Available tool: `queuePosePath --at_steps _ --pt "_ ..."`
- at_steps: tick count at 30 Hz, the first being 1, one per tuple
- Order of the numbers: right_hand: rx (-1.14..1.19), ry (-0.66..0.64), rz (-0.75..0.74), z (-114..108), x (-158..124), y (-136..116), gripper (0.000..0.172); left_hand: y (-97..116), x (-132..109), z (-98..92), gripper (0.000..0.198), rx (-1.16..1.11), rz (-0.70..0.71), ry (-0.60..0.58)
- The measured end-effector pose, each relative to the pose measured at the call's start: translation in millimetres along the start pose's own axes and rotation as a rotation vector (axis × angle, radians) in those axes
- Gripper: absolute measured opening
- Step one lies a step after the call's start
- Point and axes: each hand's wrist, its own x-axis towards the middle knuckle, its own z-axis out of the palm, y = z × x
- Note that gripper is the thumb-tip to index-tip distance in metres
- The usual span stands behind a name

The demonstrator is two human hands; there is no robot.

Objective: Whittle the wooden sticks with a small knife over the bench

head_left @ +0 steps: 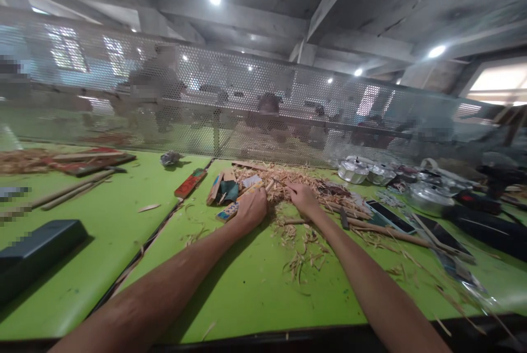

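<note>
Both my arms reach forward over a bright green table [247,281]. My left hand [251,209] is closed, knuckles up, on a thin painted wooden strip [230,209] beside a few short coloured wooden pieces [224,187]. My right hand [302,197] is closed in a pinch on a thin stick [276,181] that points back to the left, right at a heap of pale wood shavings [288,177]. More shavings [300,257] lie scattered in front of the hands.
A perforated metal screen [263,111] runs across the table's far edge; blurred people sit behind it. Metal tins [354,171], a phone [391,217], long sticks [395,232] and dark tools lie to the right. A dark box [37,248] and wooden slats [78,162] lie on the left.
</note>
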Motion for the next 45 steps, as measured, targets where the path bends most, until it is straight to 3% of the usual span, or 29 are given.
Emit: queuePosePath --at_steps 9,18,24,32,40,45 --pt "-0.013 -0.011 0.023 -2 0 -2 0.035 1 -3 -6.4 0.030 -0.005 -0.014 -0.002" --pt "0.197 -0.129 -0.043 -1 1 -1 0.036 1 -3 -8.6 0.031 0.016 -0.028 -0.037" --pt "0.046 -0.120 -0.042 4 2 -2 0.037 0 -2 -7.5 0.034 -0.001 -0.019 -0.035" --pt "-0.133 -0.122 0.102 -9 0 -6 0.042 -1 -1 -4.0 0.037 0.003 0.007 -0.046" --pt "-0.213 -0.137 0.120 -10 -2 -16 0.043 0 0 -3.9 0.035 0.006 -0.020 -0.047" --pt "-0.209 -0.092 0.283 -15 0 6 0.040 1 -6 -4.9 0.035 0.008 -0.006 0.021"
